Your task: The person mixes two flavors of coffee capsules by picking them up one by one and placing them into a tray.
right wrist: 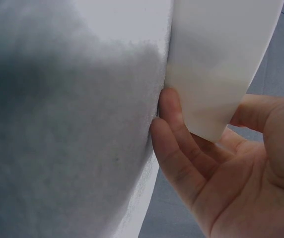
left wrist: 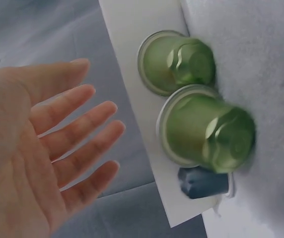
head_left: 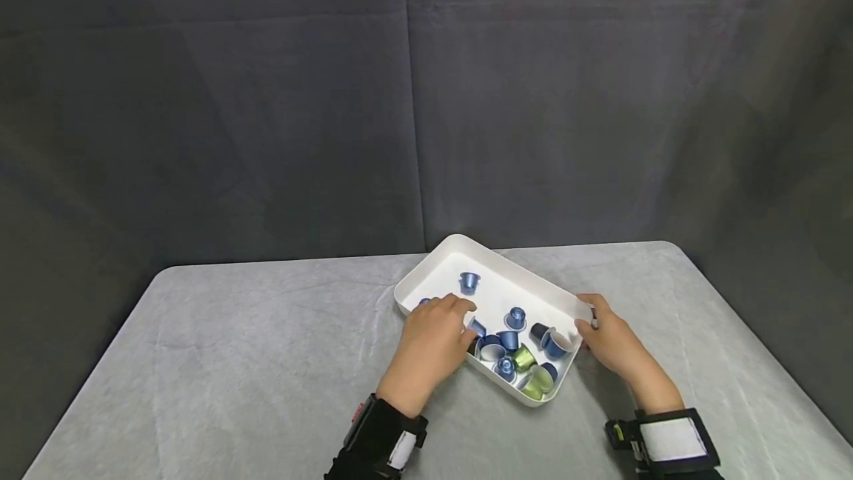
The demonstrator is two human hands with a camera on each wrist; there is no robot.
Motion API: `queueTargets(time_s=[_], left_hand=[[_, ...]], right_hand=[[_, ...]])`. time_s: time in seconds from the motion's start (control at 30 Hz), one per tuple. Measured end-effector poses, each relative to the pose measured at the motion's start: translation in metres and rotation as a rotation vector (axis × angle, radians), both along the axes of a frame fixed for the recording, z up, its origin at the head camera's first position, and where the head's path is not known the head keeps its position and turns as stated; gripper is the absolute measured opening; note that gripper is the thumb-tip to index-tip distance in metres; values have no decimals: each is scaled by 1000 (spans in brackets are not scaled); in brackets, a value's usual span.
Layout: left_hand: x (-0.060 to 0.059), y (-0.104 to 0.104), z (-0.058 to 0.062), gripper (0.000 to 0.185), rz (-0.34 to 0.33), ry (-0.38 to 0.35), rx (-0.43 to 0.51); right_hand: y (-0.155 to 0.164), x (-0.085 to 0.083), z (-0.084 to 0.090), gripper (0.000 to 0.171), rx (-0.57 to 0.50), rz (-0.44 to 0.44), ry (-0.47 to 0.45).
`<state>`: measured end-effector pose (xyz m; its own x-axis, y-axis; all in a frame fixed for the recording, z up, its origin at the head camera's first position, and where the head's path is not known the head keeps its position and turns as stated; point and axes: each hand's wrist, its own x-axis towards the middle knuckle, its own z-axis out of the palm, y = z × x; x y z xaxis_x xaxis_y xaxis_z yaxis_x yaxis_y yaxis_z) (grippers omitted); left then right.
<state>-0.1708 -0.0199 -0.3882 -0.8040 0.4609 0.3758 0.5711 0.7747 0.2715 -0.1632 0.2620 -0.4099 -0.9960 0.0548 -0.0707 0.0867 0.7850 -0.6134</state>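
Observation:
A white rectangular tray (head_left: pixel 450 259) lies at an angle on the grey table. Inside it are several blue capsules, one alone near the far end (head_left: pixel 469 282), and green capsules (head_left: pixel 524 356) bunched at the near end. My left hand (head_left: pixel 436 332) hovers over the tray's left rim, palm down and fingers straight, holding nothing. In the left wrist view the left hand (left wrist: pixel 47 148) is spread beside two green capsules (left wrist: pixel 206 131) and a blue capsule (left wrist: pixel 201 182). My right hand (head_left: pixel 603 335) grips the tray's right corner, thumb on the rim. The right wrist view shows its fingers (right wrist: pixel 181 144) against the tray wall (right wrist: pixel 216 59).
The table (head_left: pixel 266 361) is covered with a grey cloth and has rounded far corners. A dark grey curtain (head_left: pixel 266 95) hangs behind it. Black wrist straps with cameras sit on both forearms.

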Motion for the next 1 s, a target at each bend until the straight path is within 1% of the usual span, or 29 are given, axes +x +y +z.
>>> queueTargets(time_s=[0.13,0.23,0.4,0.53,0.73,0.93,1.0], left_hand=[[0,-8,6,35,3,-52,-23],[1,-15,13,37,17,-98,-36],[3,-29,25,31,45,-151,-22],[6,-39,30,26,67,-184,-5],[8,-46,33,20,75,-246,-20],[10,-48,30,23,78,-347,-59],[9,-48,28,23,78,-371,-68]], right_hand=[[-1,0,0,47,1,-2,-8],[-2,0,0,47,6,-3,-10],[-2,1,2,47,9,-10,-13],[-2,1,2,47,11,-8,-13],[-2,1,1,47,19,-9,-12],[-2,2,1,47,17,-8,-12],[-2,2,1,47,13,-7,-15]])
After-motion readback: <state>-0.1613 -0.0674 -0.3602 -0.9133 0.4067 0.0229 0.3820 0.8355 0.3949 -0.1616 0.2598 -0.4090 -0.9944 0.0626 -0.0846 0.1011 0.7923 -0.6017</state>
